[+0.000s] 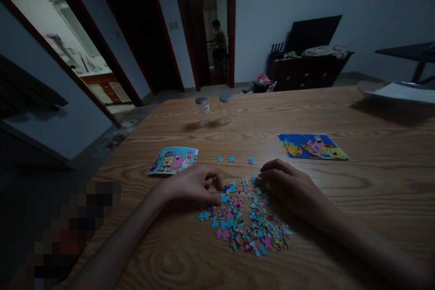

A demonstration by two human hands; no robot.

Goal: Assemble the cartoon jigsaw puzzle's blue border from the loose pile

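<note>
A loose heap of small jigsaw pieces [251, 222], mostly light blue, pink and yellow, lies on the wooden table in front of me. My left hand [199, 183] is at the heap's upper left, thumb and curled fingers apart around a few blue pieces. At the upper right edge, my right hand [288, 186] hovers low with bent fingers slightly spread. Its fingertips are beside a light blue piece [254, 181]; the thumb is hidden. Beyond the heap, three separate pieces lie in a rough row, among them a blue piece [231, 159] and a blue-pink piece [250, 161].
A cartoon picture sheet [175, 159] lies left, slightly curled. Blue cartoon cards [314, 147] lie right. Two clear jars with metal lids, a left jar [204, 112] and a right jar [225, 109], stand farther back. A person [219, 43] sits beyond the doorway.
</note>
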